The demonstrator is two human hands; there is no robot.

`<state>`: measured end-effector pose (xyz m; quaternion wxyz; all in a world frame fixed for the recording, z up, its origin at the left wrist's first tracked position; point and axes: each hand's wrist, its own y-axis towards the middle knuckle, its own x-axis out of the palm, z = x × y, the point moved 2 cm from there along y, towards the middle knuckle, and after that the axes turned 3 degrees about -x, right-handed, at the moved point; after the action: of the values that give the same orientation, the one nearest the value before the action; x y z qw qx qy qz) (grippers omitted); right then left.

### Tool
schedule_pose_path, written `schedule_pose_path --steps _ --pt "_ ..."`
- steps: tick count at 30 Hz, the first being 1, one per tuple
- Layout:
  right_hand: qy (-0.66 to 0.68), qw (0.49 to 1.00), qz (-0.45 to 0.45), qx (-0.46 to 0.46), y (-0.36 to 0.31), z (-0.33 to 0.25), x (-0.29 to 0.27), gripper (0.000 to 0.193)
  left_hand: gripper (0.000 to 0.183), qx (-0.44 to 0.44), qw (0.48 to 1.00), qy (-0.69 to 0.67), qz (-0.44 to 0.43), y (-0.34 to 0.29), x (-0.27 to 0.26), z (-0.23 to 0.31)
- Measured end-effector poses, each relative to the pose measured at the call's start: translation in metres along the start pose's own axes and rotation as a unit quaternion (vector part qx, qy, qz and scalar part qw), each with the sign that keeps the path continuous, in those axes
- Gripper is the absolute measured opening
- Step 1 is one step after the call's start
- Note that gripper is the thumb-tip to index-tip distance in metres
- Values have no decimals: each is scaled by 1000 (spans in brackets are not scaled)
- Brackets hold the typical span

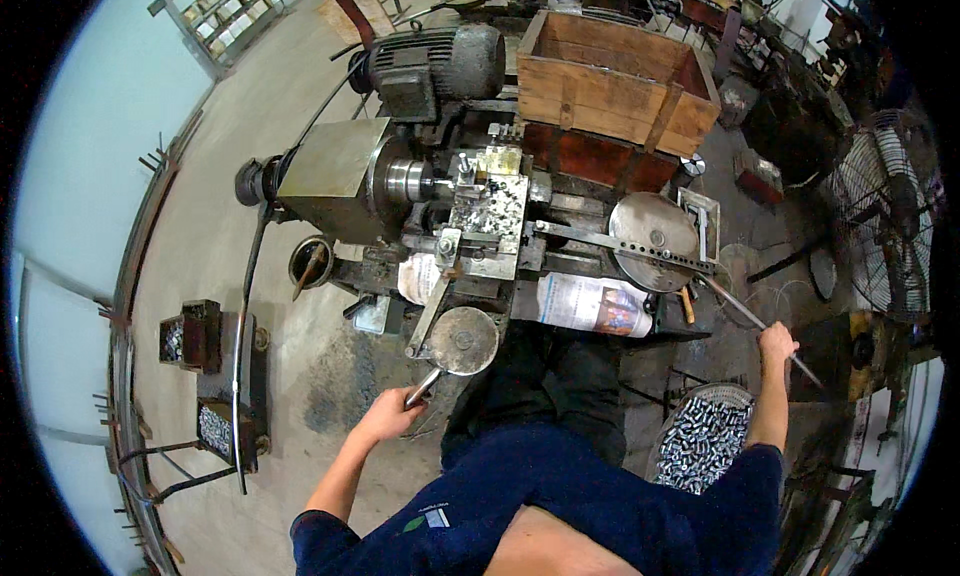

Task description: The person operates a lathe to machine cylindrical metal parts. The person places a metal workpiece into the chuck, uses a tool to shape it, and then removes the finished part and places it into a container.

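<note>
A small lathe (490, 211) stands in front of me. My left hand (390, 413) is wrapped round a short metal lever handle (424, 387), which runs up to a small round disc (464, 341). A flat link bar (429, 314) joins this disc to the chip-strewn cross slide (487, 214). On the other side, my right hand (777, 343) is closed round a long metal lever rod (738, 302). That rod reaches to a larger disc (655, 228), tied to the slide by a flat bar with holes (585, 234). The chuck (408, 181) is left of the slide.
A wooden crate (610, 86) stands behind the lathe, beside an electric motor (435, 66). By my right arm is a basket of small metal parts (705, 438). Metal bins (188, 336) sit at left, a floor fan (885, 216) at right. Newspaper (590, 304) covers the near ledge.
</note>
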<state>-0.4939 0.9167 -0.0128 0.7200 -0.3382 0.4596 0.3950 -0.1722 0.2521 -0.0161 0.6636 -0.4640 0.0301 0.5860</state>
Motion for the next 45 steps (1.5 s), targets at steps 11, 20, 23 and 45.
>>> schedule_pose_path --steps 11,20,23,45 --pt "189 944 213 -166 -135 -65 31 74 42 -76 960 55 263 117 -81 -153" --pt "340 876 147 -307 -203 -97 94 39 51 -125 885 388 225 191 -104 -170" --pt "355 865 167 -314 -215 -96 87 36 53 -191 894 231 332 191 -76 -155" --pt "335 582 243 -700 -262 -374 -259 35 39 -88 926 144 338 61 -191 -120"
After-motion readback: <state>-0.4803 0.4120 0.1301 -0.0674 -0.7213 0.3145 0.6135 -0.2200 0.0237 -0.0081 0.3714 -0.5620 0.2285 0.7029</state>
